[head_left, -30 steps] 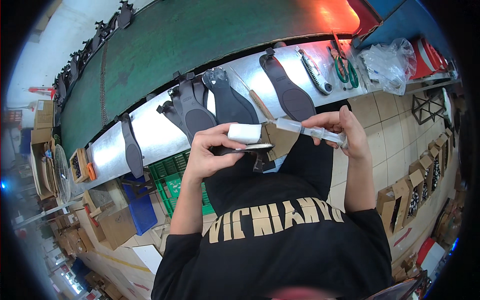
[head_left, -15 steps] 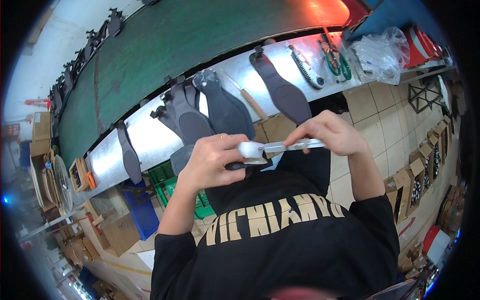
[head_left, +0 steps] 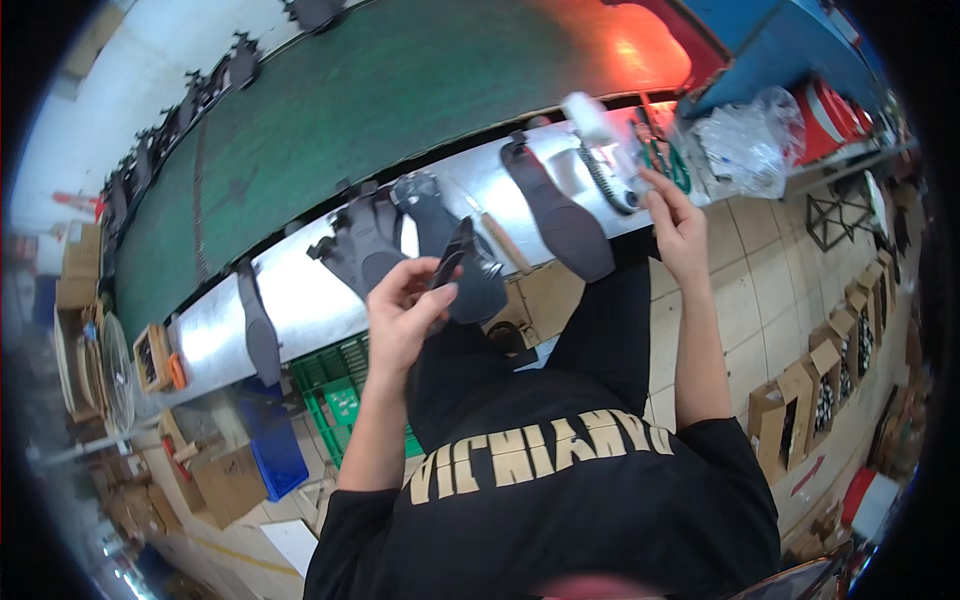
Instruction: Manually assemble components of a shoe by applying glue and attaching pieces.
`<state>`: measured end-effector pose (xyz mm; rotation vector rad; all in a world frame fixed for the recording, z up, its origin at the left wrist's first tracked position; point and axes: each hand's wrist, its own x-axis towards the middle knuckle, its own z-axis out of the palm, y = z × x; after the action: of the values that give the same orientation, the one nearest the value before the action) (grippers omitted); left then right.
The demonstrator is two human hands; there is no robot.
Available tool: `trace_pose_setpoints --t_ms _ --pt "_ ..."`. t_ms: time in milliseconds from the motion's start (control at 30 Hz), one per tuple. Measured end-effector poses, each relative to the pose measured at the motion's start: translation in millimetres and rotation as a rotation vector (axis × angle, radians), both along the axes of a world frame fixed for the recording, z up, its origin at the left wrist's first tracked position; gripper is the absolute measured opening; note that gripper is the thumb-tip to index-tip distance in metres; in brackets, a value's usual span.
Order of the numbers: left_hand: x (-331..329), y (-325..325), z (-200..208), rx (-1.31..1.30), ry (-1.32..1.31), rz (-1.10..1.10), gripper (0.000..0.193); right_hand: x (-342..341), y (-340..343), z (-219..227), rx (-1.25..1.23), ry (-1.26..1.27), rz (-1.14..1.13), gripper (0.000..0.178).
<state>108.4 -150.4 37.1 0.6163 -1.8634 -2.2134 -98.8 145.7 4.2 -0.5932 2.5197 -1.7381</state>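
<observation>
My left hand [head_left: 400, 318] is closed around a dark, glossy strap-like piece [head_left: 456, 252], held up in front of the bench; its exact kind is unclear. Out over the right part of the bench, my right hand [head_left: 680, 228] pinches the handle of a white-headed tool [head_left: 588, 117], smeared by motion. Below that tool lies a ridged grey-handled cutter [head_left: 606, 180]. A single dark sandal sole [head_left: 565, 215] rests between the two hands, its wide end over the bench edge. Behind my left hand several dark soles [head_left: 372, 235] overlap, with a wooden-handled tool [head_left: 498, 238] beside them.
A green conveyor belt [head_left: 350, 110] runs behind the metal ledge [head_left: 205, 345]. Green-handled scissors [head_left: 672, 165] and a clear plastic bag [head_left: 750, 140] lie at the right. Another sole [head_left: 260, 330] is at the left. A green crate [head_left: 330, 385] and cardboard boxes [head_left: 790, 410] stand on the floor.
My hands have drawn apart. The right has carried the white-headed tool away from the dark piece, forward over the bench. The left has raised and tilted the dark piece.
</observation>
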Motion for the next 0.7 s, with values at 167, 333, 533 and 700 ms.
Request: trace_pose_setpoints --t_ms 167,333,533,700 --pt "0.6 3.4 -12.3 0.089 -0.052 0.026 0.027 -17.0 -10.5 -26.7 0.546 0.484 -0.174 0.031" --pt "5.1 7.7 -13.8 0.158 -0.085 -0.003 0.030 -15.6 -14.9 -28.7 0.678 0.563 -0.182 0.033" --pt "6.7 13.0 -22.6 0.140 -0.065 -0.082 0.031 46.5 -54.3 37.1 0.259 0.575 0.114 0.041" --pt "4.2 19.3 -19.0 0.176 -0.171 -0.254 0.032 68.3 -71.4 53.2 0.202 0.483 0.522 0.044"
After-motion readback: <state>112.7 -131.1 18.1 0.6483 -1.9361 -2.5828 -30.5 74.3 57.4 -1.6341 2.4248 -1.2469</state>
